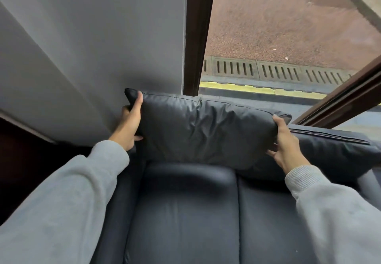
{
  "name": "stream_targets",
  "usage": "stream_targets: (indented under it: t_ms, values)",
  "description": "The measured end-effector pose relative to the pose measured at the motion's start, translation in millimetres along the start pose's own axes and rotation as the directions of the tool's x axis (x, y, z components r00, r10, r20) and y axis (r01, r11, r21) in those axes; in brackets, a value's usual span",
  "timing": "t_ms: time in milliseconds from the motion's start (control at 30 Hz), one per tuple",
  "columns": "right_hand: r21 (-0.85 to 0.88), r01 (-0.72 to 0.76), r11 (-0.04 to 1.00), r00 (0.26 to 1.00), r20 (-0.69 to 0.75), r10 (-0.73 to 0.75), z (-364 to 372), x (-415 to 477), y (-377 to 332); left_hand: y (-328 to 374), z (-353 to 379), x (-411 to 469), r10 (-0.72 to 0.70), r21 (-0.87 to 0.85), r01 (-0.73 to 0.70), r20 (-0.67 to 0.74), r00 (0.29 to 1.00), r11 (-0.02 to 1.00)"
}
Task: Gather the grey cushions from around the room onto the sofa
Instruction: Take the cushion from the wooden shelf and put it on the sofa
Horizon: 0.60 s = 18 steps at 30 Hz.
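Observation:
A dark grey leather cushion [204,131] stands upright at the back of the dark grey sofa [185,212], leaning against the wall and window. My left hand [131,123] grips its left edge near the top corner. My right hand [285,142] holds its right edge, fingers spread on the front. A second grey cushion [334,150] lies to the right, partly behind my right hand. Both arms wear light grey sleeves.
A grey wall [92,47] rises behind the sofa's left part. A dark window frame post [198,34] stands right of it, with glass showing a reddish pavement and a drain grate [268,71] outside. A dark area [24,160] lies left of the sofa.

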State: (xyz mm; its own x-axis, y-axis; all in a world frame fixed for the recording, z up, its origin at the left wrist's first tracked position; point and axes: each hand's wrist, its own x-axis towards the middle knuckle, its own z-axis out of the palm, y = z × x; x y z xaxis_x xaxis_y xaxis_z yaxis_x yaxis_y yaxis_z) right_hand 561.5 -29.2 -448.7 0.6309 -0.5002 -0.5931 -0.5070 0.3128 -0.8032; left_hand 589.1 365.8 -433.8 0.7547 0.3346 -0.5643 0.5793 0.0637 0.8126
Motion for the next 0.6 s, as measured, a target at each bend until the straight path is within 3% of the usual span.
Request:
stream_targets:
  t_ms: [167,300,467,533,600]
  values:
    - [-0.004,0.099,0.995,0.994,0.046,-0.099,11.2,38.9,12.3,-22.0,7.6,28.2,0.022,0.01,-0.021,-0.051,0.998,1.0]
    - [0.045,0.095,0.994,0.995,-0.014,-0.095,10.6,48.7,20.3,-32.9,15.2,35.3,0.036,0.096,-0.032,-0.039,0.999,0.995]
    - [0.263,0.187,0.947,0.982,-0.077,-0.173,-4.7,46.4,38.4,-39.2,27.0,39.5,0.012,-0.076,-0.013,-0.008,1.0,0.997]
    - [0.217,0.21,0.953,0.978,-0.031,-0.208,-4.9,53.2,43.1,-47.2,26.9,44.3,0.015,0.0,-0.015,-0.063,0.998,1.0]
    - [0.009,0.219,0.976,0.973,0.077,-0.219,-3.2,63.1,47.9,-59.7,24.9,51.1,0.055,0.2,-0.024,-0.15,0.987,0.979]
